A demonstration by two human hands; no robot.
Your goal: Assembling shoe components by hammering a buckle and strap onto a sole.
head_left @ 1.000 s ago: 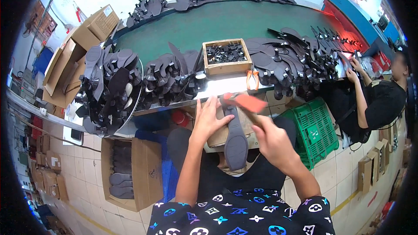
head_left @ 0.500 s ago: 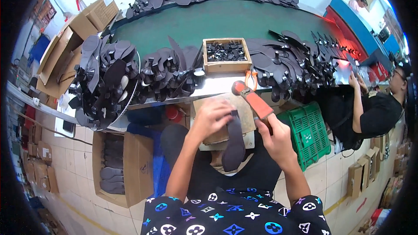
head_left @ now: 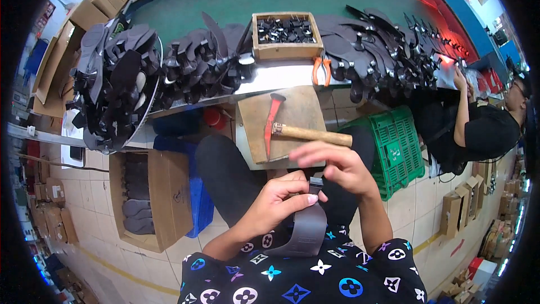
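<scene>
In front of my chest, a dark grey shoe sole [head_left: 308, 231] is tilted with its wide end toward my shirt. My left hand [head_left: 281, 198] grips its narrow end, thumb on top, where a small black heel piece [head_left: 316, 183] points up. My right hand [head_left: 342, 168] is just beyond and to the right, fingers stretched out and holding nothing. Past both hands, a hammer with a red head [head_left: 271, 125] and wooden handle [head_left: 315, 134] lies on a worn square board [head_left: 301, 107], the handle pointing right.
On the bench edge stand a wooden box [head_left: 287, 50] of small black parts and orange-handled pliers [head_left: 322, 71]. Piles of soles [head_left: 197, 62] flank them. A green crate [head_left: 396, 152] sits right, a carton of soles [head_left: 177, 202] left. A co-worker [head_left: 489, 129] sits at the far right.
The hammer has left my right hand and now lies on the board. My left hand has brought the sole off the board, closer to my body. The view has tilted down.
</scene>
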